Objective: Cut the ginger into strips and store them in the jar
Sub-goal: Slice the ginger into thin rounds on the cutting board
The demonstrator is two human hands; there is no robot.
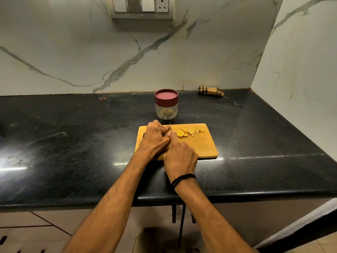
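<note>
Our right hand [180, 157] is closed round the handle of the knife [170, 126], whose thin blade rises just beyond the knuckles. Our left hand [155, 138] touches it on the left, fingers curled down over the ginger piece, which is almost hidden beneath them. From the head view, both hands work at the left end of the cutting board [202, 148]. Just right of the grip lies a short row of ginger slices [189, 131], still rounds and not yet strips. Straight beyond the grip, off the board, stands the jar [166, 110] with its maroon lid [166, 96] on. Farther back and to the right, a rolled cloth [209, 91] lies on the dark counter [73, 134]. We judge the risk to be the blade's closeness to our left fingertips: the stub looks small, and if it rolls or slips, the edge could catch a finger.
</note>
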